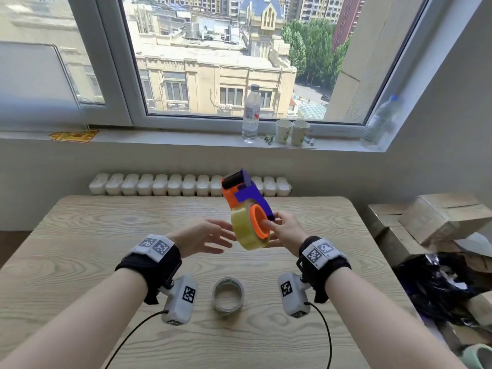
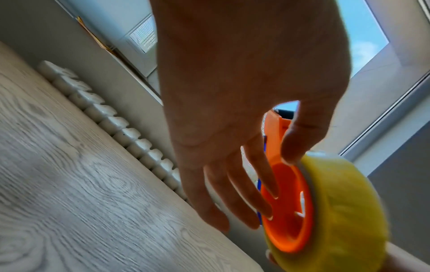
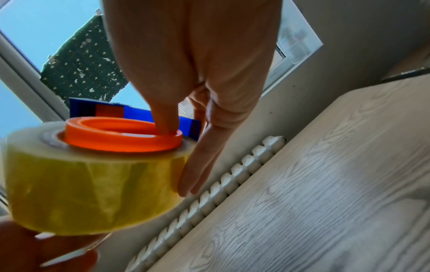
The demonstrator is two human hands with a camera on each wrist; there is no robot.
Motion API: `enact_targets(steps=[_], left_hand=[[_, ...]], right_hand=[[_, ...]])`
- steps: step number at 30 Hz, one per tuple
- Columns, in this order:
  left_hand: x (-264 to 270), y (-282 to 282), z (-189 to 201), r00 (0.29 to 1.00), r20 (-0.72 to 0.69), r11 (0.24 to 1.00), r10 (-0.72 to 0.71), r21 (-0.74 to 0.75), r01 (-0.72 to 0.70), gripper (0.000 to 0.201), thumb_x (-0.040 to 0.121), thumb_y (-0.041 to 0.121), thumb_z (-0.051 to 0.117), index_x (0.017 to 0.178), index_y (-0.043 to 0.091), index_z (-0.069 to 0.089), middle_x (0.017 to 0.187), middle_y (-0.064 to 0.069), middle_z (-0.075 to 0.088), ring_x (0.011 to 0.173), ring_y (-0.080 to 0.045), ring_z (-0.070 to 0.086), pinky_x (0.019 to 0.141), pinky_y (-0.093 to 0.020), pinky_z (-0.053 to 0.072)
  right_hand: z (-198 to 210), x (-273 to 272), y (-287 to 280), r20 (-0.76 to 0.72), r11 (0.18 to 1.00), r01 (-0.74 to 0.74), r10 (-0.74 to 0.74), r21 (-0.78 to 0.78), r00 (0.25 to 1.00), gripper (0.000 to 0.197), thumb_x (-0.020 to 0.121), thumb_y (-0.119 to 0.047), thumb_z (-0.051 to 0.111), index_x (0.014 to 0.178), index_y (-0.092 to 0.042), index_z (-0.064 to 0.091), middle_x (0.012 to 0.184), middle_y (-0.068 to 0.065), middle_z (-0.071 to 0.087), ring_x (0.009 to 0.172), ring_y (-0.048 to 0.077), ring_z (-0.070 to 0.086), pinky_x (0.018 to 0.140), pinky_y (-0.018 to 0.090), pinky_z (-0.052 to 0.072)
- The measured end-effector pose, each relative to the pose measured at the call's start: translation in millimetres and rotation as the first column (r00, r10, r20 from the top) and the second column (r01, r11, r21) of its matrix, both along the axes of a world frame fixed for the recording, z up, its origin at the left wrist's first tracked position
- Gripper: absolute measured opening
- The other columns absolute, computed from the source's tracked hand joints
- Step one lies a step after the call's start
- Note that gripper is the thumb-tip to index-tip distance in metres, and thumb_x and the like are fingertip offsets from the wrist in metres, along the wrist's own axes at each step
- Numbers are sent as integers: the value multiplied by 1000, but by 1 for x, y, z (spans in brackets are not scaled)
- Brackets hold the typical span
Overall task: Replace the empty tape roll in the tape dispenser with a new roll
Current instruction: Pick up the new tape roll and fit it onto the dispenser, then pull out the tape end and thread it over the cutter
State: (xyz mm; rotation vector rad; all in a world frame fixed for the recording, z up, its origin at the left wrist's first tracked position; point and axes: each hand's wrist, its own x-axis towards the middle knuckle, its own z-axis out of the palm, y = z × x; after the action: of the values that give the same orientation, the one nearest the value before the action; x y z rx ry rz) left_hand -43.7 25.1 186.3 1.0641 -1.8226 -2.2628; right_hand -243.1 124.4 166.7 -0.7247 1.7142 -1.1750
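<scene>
An orange and blue tape dispenser (image 1: 241,194) is held up above the wooden table (image 1: 106,249). A full yellowish tape roll (image 1: 243,234) sits on its orange hub (image 1: 257,222). My right hand (image 1: 285,230) pinches the dispenser, thumb on the hub rim (image 3: 121,139) and fingers down the far side of the roll (image 3: 93,184). My left hand (image 1: 207,237) is open with spread fingers just left of the roll (image 2: 344,211); its fingertips overlap the orange hub side (image 2: 286,211), contact unclear. The empty clear tape core (image 1: 228,308) stands on the table between my wrists.
A white radiator (image 1: 159,185) runs behind the table's far edge. On the window sill stand a water bottle (image 1: 251,113) and two paper cups (image 1: 292,131). Cardboard boxes (image 1: 439,217) and a black plastic bag (image 1: 439,286) crowd the right side.
</scene>
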Motion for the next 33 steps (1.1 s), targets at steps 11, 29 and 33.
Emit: enact_targets(steps=[11, 29, 33], left_hand=[[-26, 5, 12, 972, -171, 984, 161, 101, -145, 38, 90, 24, 58, 118, -1, 60, 107, -18, 70, 93, -25, 70, 83, -31, 56], [-38, 5, 16, 959, -150, 970, 241, 7, -243, 43, 96, 32, 45, 117, -4, 57, 96, -13, 65, 84, -21, 65, 70, -28, 56], [-41, 11, 14, 942, -219, 967, 254, 81, -242, 45, 100, 29, 35, 125, -3, 53, 121, -23, 62, 109, -34, 60, 90, -40, 52]], right_hand=[[-8, 8, 0, 202, 1000, 19, -18, -4, 979, 27, 92, -15, 57, 114, -1, 50, 106, 17, 60, 79, 32, 67, 65, 38, 61], [17, 12, -3, -235, 970, 41, -99, -239, 967, 34, 93, -37, 51, 85, -6, 63, 83, 9, 67, 79, 22, 65, 68, 31, 54], [22, 23, -3, -148, 970, -165, 139, -178, 979, 34, 86, -28, 64, 105, 0, 65, 100, 12, 69, 93, 23, 68, 83, 34, 56]])
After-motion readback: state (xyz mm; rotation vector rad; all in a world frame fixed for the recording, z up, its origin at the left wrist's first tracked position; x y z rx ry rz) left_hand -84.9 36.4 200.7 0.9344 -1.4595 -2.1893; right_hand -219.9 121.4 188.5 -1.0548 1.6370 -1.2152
